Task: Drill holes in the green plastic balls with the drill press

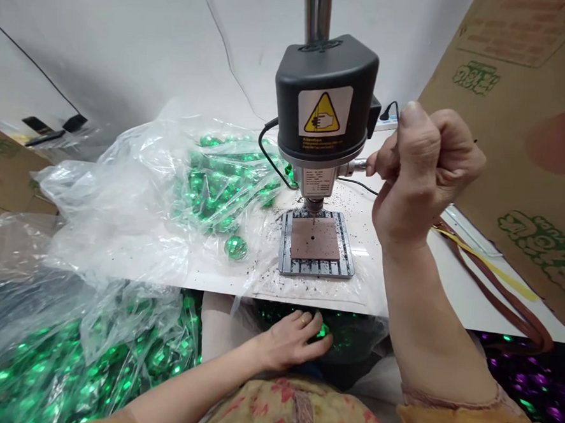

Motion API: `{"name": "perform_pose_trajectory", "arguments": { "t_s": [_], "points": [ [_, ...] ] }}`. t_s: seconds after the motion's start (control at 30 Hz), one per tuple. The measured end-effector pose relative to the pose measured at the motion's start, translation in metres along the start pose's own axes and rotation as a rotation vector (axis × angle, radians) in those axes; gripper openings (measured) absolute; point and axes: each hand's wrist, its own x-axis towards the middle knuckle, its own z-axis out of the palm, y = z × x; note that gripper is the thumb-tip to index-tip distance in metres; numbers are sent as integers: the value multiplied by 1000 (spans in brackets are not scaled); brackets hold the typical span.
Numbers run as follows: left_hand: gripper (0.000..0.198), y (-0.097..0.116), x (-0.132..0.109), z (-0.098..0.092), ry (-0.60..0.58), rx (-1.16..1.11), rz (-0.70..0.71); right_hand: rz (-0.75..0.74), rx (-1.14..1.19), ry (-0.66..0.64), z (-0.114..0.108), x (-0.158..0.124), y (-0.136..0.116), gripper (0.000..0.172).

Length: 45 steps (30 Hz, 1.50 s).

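Note:
A black drill press (325, 80) with a yellow warning label stands on the white table. Its thin bit points down over a brown square plate (304, 245) with a small dark hole, which lies on the grooved metal base (284, 253). My right hand (423, 169) is closed round the press's feed handle (359, 166), at the right of the drill head. Below the table's front edge, my left hand (296, 341) has its fingers round a shiny green ball (322, 331), partly hidden by them.
One green faceted ball (235, 247) lies left of the base; more fill a clear bag (212, 188) behind it. Another bag of green balls (125, 349) is at lower left. Cardboard boxes flank the table (211, 280). Purple balls (535, 386) are at lower right. Dark shavings surround the base.

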Motion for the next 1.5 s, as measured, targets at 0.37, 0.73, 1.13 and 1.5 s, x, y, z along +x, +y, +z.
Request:
{"name": "perform_pose_trajectory", "arguments": {
  "t_s": [0.37, 0.73, 1.13, 1.5],
  "points": [
    [36, -78, 8, -75, 173, 129, -425, -17, 56, 42, -1, 0, 2, 40],
    [43, -128, 21, -132, -620, 499, -692, -55, 44, 49, -2, -3, 5, 41],
    [34, -128, 13, -142, -794, 574, -1079, -44, 12, 14, -5, -6, 3, 41],
    [30, -104, 26, -131, 387, 31, -786, -59, 44, 22, -4, -6, 5, 41]
  ]
}}
